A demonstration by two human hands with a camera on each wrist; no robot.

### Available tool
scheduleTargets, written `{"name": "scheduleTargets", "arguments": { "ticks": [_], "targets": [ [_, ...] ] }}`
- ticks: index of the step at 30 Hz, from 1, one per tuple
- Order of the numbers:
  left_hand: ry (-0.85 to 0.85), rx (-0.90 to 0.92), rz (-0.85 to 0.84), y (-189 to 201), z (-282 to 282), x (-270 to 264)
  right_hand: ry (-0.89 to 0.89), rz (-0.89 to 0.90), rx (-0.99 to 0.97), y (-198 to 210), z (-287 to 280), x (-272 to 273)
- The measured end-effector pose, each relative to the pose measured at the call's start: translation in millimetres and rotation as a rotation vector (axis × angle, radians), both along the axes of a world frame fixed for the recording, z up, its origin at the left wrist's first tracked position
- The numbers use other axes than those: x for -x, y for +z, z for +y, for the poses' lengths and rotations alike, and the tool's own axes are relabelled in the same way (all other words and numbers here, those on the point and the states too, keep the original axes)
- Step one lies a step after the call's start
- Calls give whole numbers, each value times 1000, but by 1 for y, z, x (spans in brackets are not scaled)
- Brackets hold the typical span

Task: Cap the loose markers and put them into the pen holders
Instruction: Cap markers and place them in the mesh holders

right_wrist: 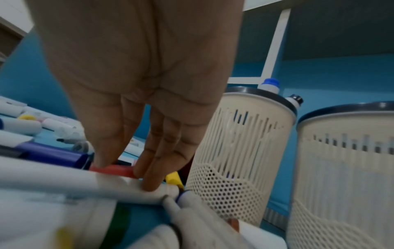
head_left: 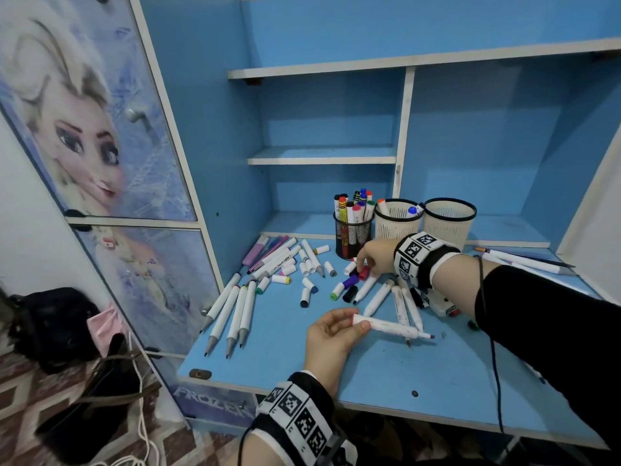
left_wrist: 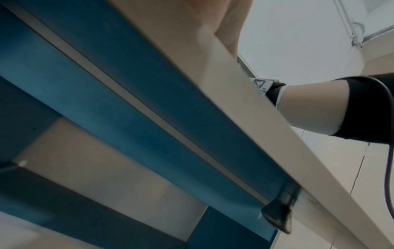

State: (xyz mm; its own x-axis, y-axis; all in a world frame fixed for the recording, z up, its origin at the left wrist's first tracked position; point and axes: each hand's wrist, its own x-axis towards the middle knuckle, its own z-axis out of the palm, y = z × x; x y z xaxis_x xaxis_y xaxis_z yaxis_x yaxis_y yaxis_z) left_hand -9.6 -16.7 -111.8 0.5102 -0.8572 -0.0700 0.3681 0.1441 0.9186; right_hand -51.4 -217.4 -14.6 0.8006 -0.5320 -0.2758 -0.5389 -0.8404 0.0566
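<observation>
My left hand (head_left: 356,318) holds a white marker (head_left: 389,326) level above the blue desk (head_left: 268,358), its red rear end by my fingers and its bare tip pointing right. Farther back, my right hand (head_left: 363,269) reaches down among loose caps in front of the black mesh holder (head_left: 353,238). There it pinches a red cap (head_left: 364,274). In the right wrist view the thumb and fingertips (right_wrist: 140,173) press on both ends of that red cap (right_wrist: 113,169), which lies against white markers. The left wrist view shows only the desk's underside.
Two cream slotted holders (head_left: 398,225) (head_left: 448,222) stand right of the mesh one. Uncapped markers (head_left: 232,314) and several caps (head_left: 307,274) lie across the desk's left and middle. More markers (head_left: 403,304) lie under my right wrist. Shelves rise behind.
</observation>
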Motion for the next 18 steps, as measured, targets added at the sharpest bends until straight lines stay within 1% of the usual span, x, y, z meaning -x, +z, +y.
{"name": "scheduleTargets", "arguments": {
  "ticks": [5, 10, 15, 18],
  "targets": [
    [28, -10, -81, 1, 0, 1, 26, 96, 83, -2, 1, -15],
    [26, -27, -84, 5, 1, 1, 29, 159, 77, -4, 0, -20],
    [42, -48, -50, 6, 1, 1, 78, 118, 29, 1, 3, -14],
    [38, -43, -30, 6, 1, 0, 127, -50, -14, 10, 11, -7]
  ]
}}
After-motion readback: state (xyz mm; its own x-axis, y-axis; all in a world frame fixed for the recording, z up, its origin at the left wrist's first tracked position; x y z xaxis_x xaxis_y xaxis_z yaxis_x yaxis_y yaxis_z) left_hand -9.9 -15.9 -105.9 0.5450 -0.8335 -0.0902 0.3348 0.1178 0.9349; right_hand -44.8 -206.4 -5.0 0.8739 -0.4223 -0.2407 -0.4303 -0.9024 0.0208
